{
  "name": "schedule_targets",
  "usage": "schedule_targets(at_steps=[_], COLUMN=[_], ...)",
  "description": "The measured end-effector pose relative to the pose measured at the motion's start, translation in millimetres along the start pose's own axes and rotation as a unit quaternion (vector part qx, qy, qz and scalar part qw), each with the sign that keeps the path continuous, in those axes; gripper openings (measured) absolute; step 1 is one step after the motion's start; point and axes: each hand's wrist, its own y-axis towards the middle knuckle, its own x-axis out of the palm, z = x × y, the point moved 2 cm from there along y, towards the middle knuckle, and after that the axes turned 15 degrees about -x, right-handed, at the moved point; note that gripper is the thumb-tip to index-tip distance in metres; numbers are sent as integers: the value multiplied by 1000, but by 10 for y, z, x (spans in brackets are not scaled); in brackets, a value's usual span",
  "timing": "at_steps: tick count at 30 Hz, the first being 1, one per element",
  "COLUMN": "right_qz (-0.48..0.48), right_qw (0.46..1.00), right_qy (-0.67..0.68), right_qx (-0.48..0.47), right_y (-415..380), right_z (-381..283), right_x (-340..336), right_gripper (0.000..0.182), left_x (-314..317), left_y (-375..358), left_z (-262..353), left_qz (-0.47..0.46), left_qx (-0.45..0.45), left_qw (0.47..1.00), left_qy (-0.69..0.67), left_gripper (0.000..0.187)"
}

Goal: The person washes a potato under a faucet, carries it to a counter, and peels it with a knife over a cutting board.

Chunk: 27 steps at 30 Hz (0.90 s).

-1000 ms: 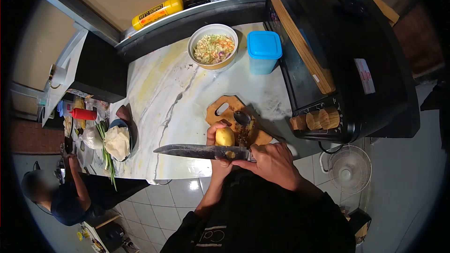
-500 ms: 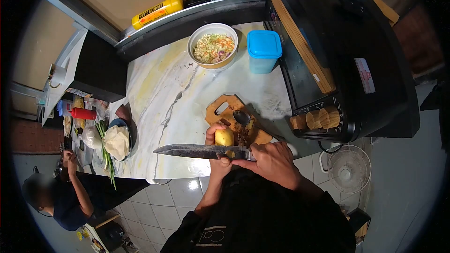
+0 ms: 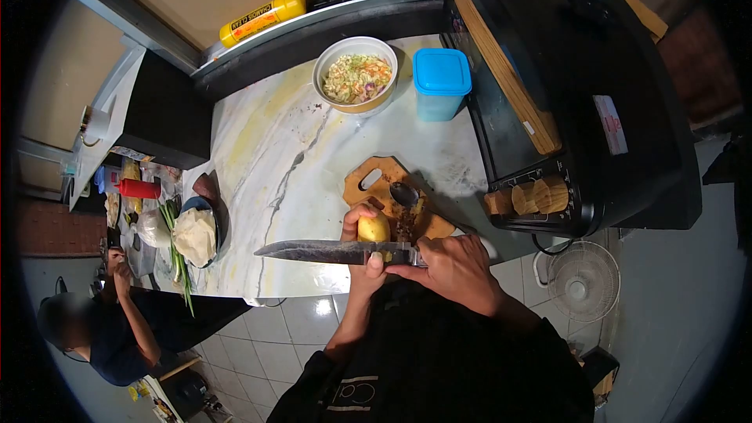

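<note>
My left hand (image 3: pixel 363 268) is closed around a yellow potato (image 3: pixel 374 227), its thumb at the knife blade. In my right hand (image 3: pixel 460 272) is the handle of a large knife (image 3: pixel 317 251), whose blade points left and lies across the near side of the potato. Just beyond my hands is a wooden cutting board (image 3: pixel 379 166) with a rectangular handle hole. A dark spoon (image 3: pixel 404 194) and brown scraps (image 3: pixel 406 223) rest on the board.
Farther back stand a bowl of shredded vegetables (image 3: pixel 356 78) and a blue-lidded container (image 3: pixel 442 84). A black oven (image 3: pixel 595 94) is at right. A plate with wrapping (image 3: pixel 194 236) and green onions (image 3: pixel 178 266) lie left, near another person (image 3: pixel 117 337).
My left thumb has shifted slightly up against the blade, and the knife has moved a little toward the left. Otherwise the scene looks nearly the same.
</note>
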Motion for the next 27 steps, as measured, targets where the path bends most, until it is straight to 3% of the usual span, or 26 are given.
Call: schedule_targets(at_steps=[3, 13, 27], right_qz=[55, 8, -35], right_qw=[998, 999, 999], right_qy=[-10, 13, 26], right_qx=[-21, -33, 12], right_y=[16, 9, -58], right_z=[23, -2, 11], right_x=[-20, -51, -2], right_gripper=[58, 61, 58], left_x=[-16, 69, 92], left_y=[-10, 25, 0], left_z=[-39, 163, 121], left_qz=[1, -21, -28], left_qx=[-20, -53, -73], left_qw=[1000, 998, 997], left_qy=[4, 18, 21], left_gripper=[78, 112, 94])
